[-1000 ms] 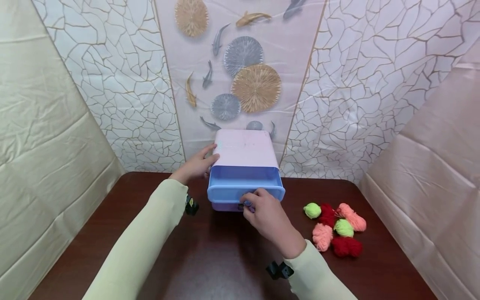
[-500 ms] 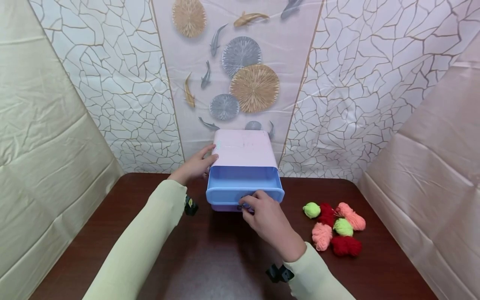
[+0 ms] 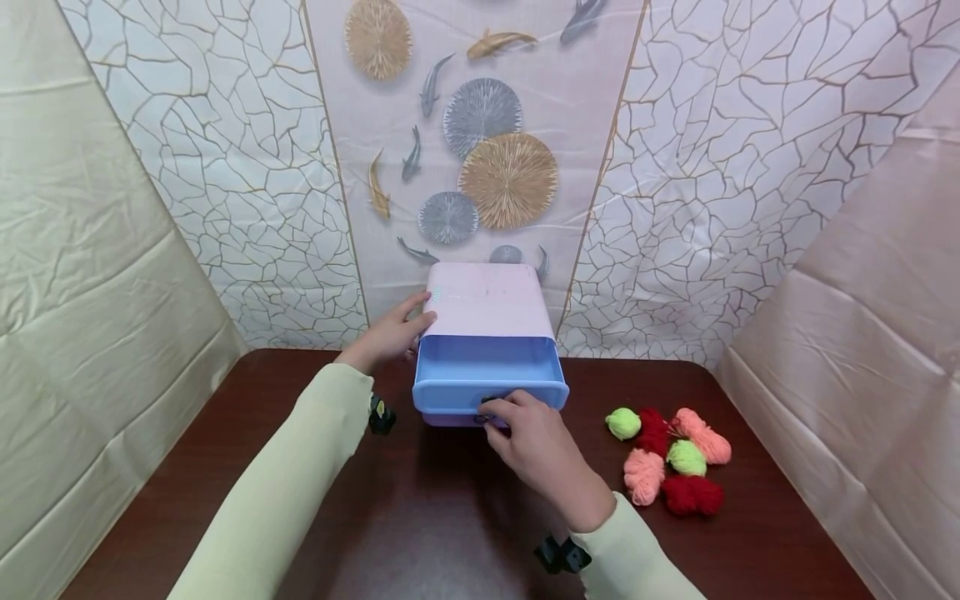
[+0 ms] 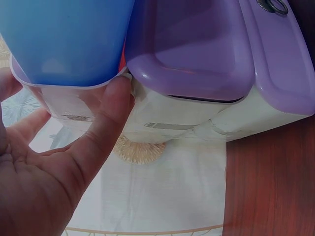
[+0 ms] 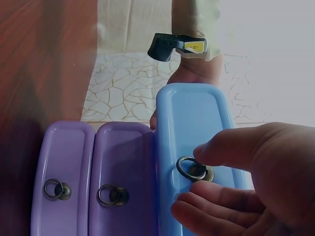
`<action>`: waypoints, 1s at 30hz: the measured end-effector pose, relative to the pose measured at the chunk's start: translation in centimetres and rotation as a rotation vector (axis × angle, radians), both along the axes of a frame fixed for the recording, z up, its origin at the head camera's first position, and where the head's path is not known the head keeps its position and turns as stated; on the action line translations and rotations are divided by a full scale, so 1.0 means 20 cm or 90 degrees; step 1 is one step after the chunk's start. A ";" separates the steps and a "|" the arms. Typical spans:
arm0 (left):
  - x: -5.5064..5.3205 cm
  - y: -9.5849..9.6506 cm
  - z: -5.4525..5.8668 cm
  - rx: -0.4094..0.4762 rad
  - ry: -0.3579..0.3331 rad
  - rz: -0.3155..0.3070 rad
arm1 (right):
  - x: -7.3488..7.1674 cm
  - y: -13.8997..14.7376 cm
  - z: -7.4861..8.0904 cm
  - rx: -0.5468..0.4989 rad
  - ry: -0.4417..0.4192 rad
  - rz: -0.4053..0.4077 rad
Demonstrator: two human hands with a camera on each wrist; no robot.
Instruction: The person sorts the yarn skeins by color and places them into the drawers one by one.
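Observation:
A small drawer cabinet with a pale pink top [image 3: 487,300] stands on the table, its blue top drawer [image 3: 491,358] pulled out. Nothing shows inside that drawer. My left hand [image 3: 390,333] rests against the cabinet's left side, fingers spread; in the left wrist view the fingers [image 4: 106,113] look straight along the casing. At the blue drawer's front is my right hand [image 3: 543,446]. In the right wrist view a metal ring pull [image 5: 184,169] sits between its thumb and fingers, which stand apart around it. Two purple drawers [image 5: 123,167] below are closed.
Yarn bundles lie on the right of the brown table [image 3: 450,533]: yellow-green balls [image 3: 623,423], salmon skeins [image 3: 643,475] and dark red ones [image 3: 692,495]. A patterned cloth backdrop [image 3: 487,200] hangs right behind the cabinet.
The blue drawer stays pulled out by about the same amount. My right hand's fingers have shifted slightly at the ring pull and look looser. The left hand keeps its place.

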State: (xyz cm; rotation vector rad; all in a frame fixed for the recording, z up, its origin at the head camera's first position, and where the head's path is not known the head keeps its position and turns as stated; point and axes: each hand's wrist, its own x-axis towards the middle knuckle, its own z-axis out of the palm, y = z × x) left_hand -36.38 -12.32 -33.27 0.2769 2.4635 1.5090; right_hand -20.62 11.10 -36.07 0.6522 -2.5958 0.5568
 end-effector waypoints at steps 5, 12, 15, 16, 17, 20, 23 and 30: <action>0.00 0.00 -0.01 0.009 0.000 -0.005 | 0.01 0.01 -0.01 -0.006 0.004 -0.003; 0.00 0.00 0.00 0.013 -0.003 -0.002 | 0.01 0.05 -0.03 -0.013 0.013 -0.013; 0.00 0.00 0.00 0.017 -0.006 -0.002 | 0.01 0.07 -0.04 -0.016 0.002 -0.017; 0.00 0.00 0.00 0.017 -0.007 -0.002 | 0.01 0.08 -0.04 -0.017 -0.003 -0.019; 0.00 0.00 0.00 0.017 -0.008 -0.003 | 0.01 0.09 -0.05 -0.017 -0.008 -0.022; 0.00 0.00 0.00 0.018 -0.009 -0.004 | 0.01 0.12 -0.06 -0.012 -0.022 -0.031; 0.00 0.00 0.00 0.017 -0.010 -0.005 | 0.00 0.14 -0.08 -0.008 -0.035 -0.039; 0.00 0.01 0.01 0.025 -0.017 -0.001 | -0.02 0.20 -0.11 -0.002 -0.075 -0.056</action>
